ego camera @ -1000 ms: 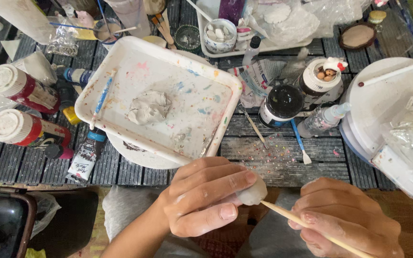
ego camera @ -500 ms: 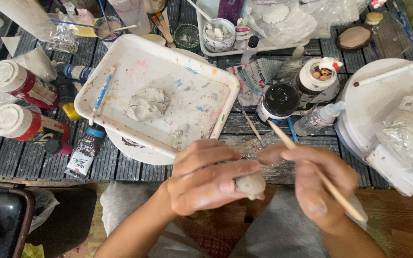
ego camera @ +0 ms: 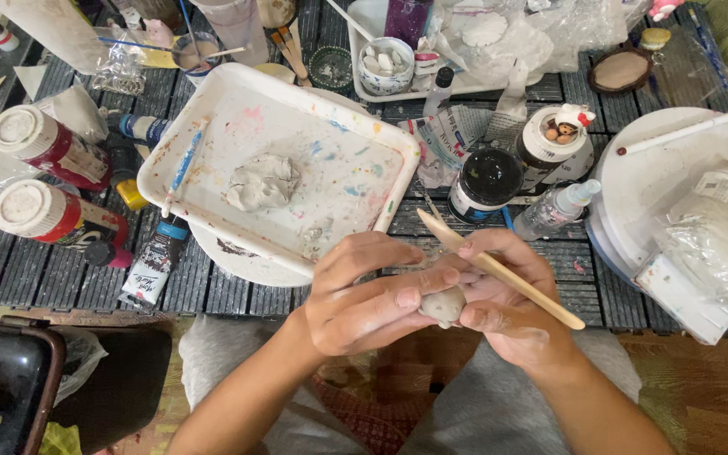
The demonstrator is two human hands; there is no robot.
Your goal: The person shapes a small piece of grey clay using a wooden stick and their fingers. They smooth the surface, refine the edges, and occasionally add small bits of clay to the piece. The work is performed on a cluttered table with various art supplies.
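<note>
My left hand [ego camera: 364, 295] and my right hand [ego camera: 507, 299] meet at the table's near edge, both pinching a small grey lump of clay [ego camera: 443, 305] between their fingertips. The right hand also grips a thin wooden modelling stick [ego camera: 499, 268], which slants from upper left to lower right across its fingers. Behind the hands a white paint-flecked tray [ego camera: 355, 181] holds a larger grey wad of clay [ego camera: 261, 181] and a blue brush [ego camera: 185, 164].
Two red-labelled jars with white lids [ego camera: 35, 143] lie at the left, beside paint tubes [ego camera: 155, 261]. A black-lidded jar [ego camera: 486, 181], a small squeeze bottle [ego camera: 554, 206] and a round white board [ego camera: 667, 181] stand at the right. A cup of white pieces [ego camera: 385, 63] is behind.
My hands have come together and risen toward the table edge. The stick has swung from pointing down-right to lying across my right fingers, and both hands now press the small clay lump.
</note>
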